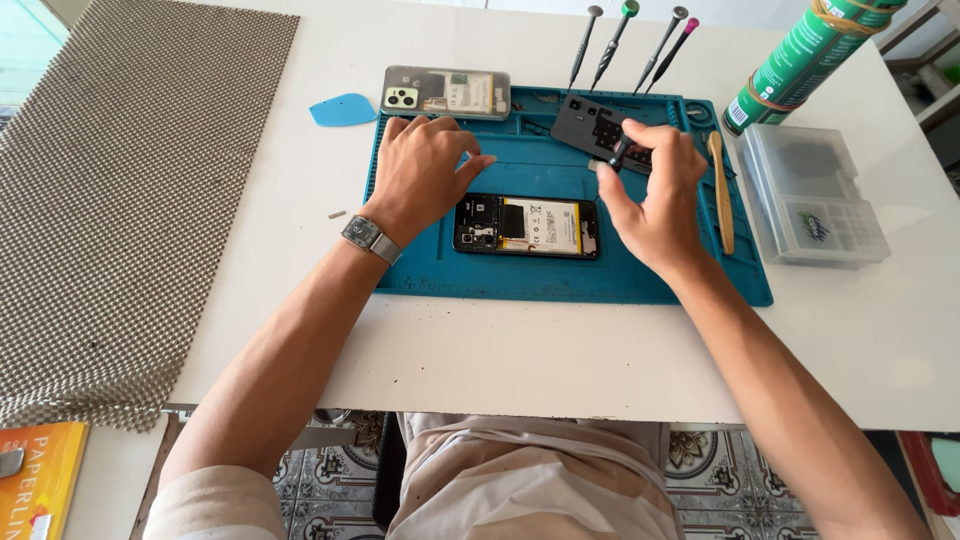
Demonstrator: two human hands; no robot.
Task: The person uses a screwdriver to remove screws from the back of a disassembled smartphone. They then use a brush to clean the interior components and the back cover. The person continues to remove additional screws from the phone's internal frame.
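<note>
Right in the middle of the frame, an open phone (pixel 527 226) lies flat on a blue work mat (pixel 520 280), with its back off so the battery and small parts inside show. The left hand (pixel 420 170) rests on the mat just above and left of the phone, fingers spread a little and holding nothing. It wears a grey watch (pixel 370 238) on the wrist. The right hand (pixel 655 195) is just to the right of the phone. Its fingers are pressed together around a small dark tool (pixel 618 153), pinching it over a black pad (pixel 598 128) that lies at the top of the mat.

The phone's back cover (pixel 446 92) lies at the top edge of the mat, with a blue pick (pixel 343 109) just to its left on the white table (pixel 560 350). Four thin screwdrivers (pixel 630 45) lie in a row at the top middle of the frame. A wooden stick (pixel 721 190) lies on the right side of the mat.

To the right sits a clear plastic box (pixel 810 195) with its lid shut. What is in it is too blurry to tell. A green tube (pixel 800 55) lies above it. A grey woven mat (pixel 120 200) covers the left of the frame.
</note>
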